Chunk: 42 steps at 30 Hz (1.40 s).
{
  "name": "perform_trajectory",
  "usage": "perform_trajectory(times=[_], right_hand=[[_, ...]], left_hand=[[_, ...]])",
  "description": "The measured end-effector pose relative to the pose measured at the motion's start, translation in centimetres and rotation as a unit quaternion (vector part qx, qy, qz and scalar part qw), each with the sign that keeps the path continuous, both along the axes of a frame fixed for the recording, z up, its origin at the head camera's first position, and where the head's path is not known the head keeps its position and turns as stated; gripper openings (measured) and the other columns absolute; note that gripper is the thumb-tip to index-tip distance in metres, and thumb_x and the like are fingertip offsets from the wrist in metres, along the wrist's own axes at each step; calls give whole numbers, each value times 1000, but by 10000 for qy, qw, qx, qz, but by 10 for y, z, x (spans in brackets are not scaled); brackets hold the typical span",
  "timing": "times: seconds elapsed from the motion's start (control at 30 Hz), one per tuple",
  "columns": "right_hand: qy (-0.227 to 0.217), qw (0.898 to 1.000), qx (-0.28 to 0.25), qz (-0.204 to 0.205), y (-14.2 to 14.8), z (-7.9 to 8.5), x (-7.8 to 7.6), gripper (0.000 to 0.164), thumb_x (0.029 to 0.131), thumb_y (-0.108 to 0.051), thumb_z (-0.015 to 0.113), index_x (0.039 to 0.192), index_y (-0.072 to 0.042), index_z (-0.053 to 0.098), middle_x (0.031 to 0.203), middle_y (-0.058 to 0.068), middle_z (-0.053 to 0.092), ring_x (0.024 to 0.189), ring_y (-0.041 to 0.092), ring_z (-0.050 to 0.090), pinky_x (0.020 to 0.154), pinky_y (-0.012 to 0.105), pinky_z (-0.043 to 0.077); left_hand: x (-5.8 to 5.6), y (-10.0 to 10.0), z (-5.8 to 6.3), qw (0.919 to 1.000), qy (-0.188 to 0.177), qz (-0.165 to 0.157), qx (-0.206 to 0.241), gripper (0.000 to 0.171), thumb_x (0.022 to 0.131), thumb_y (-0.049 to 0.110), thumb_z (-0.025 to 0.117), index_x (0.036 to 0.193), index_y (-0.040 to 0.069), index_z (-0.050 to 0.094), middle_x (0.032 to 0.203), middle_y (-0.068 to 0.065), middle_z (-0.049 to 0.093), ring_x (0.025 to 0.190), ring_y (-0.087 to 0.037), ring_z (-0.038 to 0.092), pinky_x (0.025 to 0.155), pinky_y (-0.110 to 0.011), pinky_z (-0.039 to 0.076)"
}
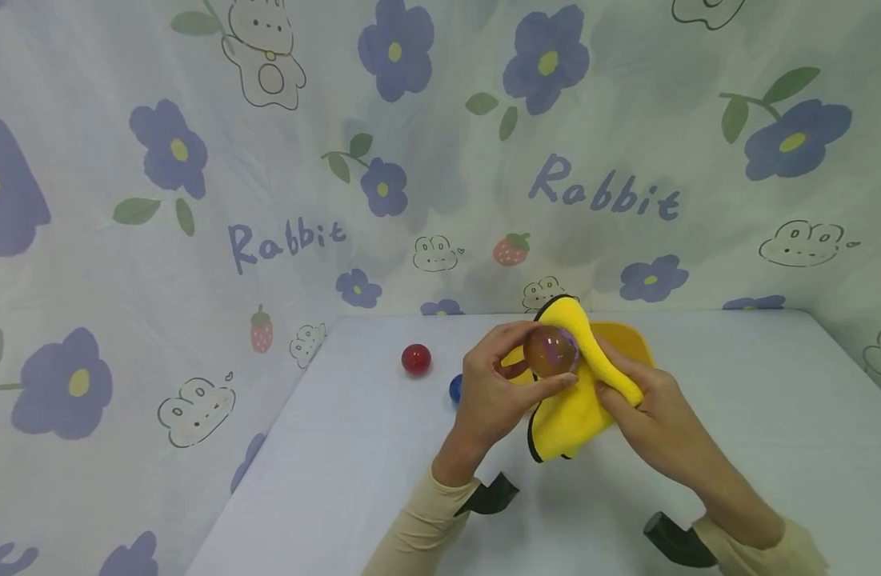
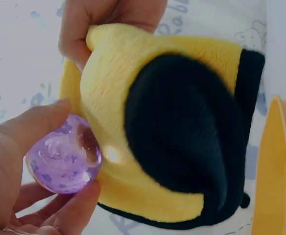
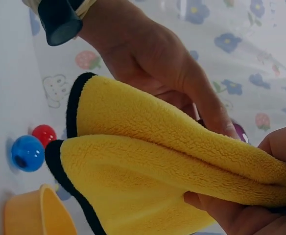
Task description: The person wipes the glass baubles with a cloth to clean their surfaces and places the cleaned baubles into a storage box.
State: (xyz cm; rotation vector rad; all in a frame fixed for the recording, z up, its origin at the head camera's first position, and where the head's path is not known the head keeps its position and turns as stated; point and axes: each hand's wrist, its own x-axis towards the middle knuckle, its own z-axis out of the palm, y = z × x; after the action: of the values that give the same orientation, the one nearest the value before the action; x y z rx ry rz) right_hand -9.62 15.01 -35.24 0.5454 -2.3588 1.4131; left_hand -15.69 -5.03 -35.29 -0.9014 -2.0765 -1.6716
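My left hand (image 1: 489, 394) holds a see-through purple ball (image 1: 550, 352) between thumb and fingers, raised above the table. In the left wrist view the ball (image 2: 62, 157) looks glassy, and its right side meets the yellow cloth (image 2: 111, 90). That cloth (image 1: 575, 412) is fluffy with black edging and hangs folded from my right hand (image 1: 659, 420), which pinches it between thumb and fingers. The left wrist view also shows a dark face of the cloth. In the right wrist view, the cloth (image 3: 128, 171) and left hand (image 3: 155, 61) hide most of the ball.
A red ball (image 1: 416, 360) lies on the white table (image 1: 346, 464), left of my hands. Nearer to my left hand is a blue ball (image 1: 455, 390), partly covered by it. Behind the cloth stands a yellow container (image 1: 630, 340). A patterned curtain (image 1: 440, 160) rises behind the table.
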Motion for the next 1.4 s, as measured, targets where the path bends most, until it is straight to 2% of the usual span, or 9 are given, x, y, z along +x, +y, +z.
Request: perform_trajectory(times=[0.13, 0.27, 0.43, 0.57, 0.77, 0.87, 1.03, 1.27, 1.4], right_hand=[[-63, 9998, 121, -115, 1, 2, 2, 56, 101, 0, 58, 155, 0, 43, 123, 19, 67, 79, 9, 58, 67, 18, 59], [-37, 9997, 169, -200, 1, 4, 5, 57, 100, 1, 58, 155, -1, 43, 123, 20, 66, 78, 9, 57, 65, 17, 58], [141, 9994, 205, -237, 0, 7, 10, 60, 99, 4, 57, 156, -7, 44, 106, 15, 64, 64, 9, 49, 50, 21, 49], [625, 9972, 316, -274, -1, 6, 10, 63, 94, 11, 58, 154, -7, 48, 97, 12, 63, 63, 5, 45, 48, 20, 45], [1178, 9911, 558, -259, -2, 3, 6, 67, 88, 18, 60, 150, -3, 52, 119, 20, 70, 70, 2, 46, 53, 16, 45], [1356, 9875, 760, -273, -1, 2, 3, 70, 86, 19, 59, 151, -6, 51, 134, 22, 67, 68, 2, 44, 54, 13, 44], [1615, 9814, 993, -304, 2, 1, -1, 76, 86, 20, 59, 154, -12, 50, 147, 22, 60, 85, 7, 53, 61, 11, 44], [1290, 9887, 757, -132, 9, 0, -7, 74, 87, 19, 56, 154, -12, 50, 136, 19, 67, 61, 1, 38, 49, 17, 42], [883, 9946, 543, 9, 12, 0, -9, 69, 91, 15, 54, 154, -13, 49, 109, 12, 67, 59, 5, 42, 49, 20, 45]], left_hand=[[-1, -1, 0, 9999, -76, 107, -86, 59, 80, 18, 91, 133, 11, 67, 126, -5, 72, 110, -15, 71, 88, -26, 63], [0, -1, 0, 9998, -206, -28, -57, 61, 80, 14, 91, 135, 7, 66, 126, -8, 73, 112, -16, 73, 91, -27, 62], [0, -1, -1, 9995, -241, -201, 18, 63, 79, 10, 90, 136, 4, 65, 126, -11, 74, 113, -16, 75, 95, -31, 61], [-1, 0, -4, 9992, -327, -208, -28, 62, 79, 13, 91, 135, 6, 67, 125, -10, 75, 112, -14, 75, 94, -29, 61], [2, 2, -6, 9989, -365, -202, -220, 58, 80, 18, 91, 133, 11, 69, 121, -7, 76, 109, -12, 75, 92, -25, 62], [2, 3, -6, 9983, -372, -378, -257, 56, 81, 17, 90, 133, 12, 69, 120, -6, 76, 110, -12, 75, 92, -26, 62], [3, 3, -5, 9963, -340, -726, -309, 57, 81, 14, 89, 134, 12, 68, 123, -7, 76, 110, -11, 74, 89, -26, 62], [5, 3, -1, 9950, -93, -840, -534, 62, 79, 12, 91, 136, 7, 67, 125, -10, 75, 111, -13, 75, 84, -24, 63], [6, 3, 1, 9949, 46, -787, -635, 61, 78, 11, 91, 135, 5, 67, 123, -12, 75, 108, -14, 76, 82, -22, 63]])
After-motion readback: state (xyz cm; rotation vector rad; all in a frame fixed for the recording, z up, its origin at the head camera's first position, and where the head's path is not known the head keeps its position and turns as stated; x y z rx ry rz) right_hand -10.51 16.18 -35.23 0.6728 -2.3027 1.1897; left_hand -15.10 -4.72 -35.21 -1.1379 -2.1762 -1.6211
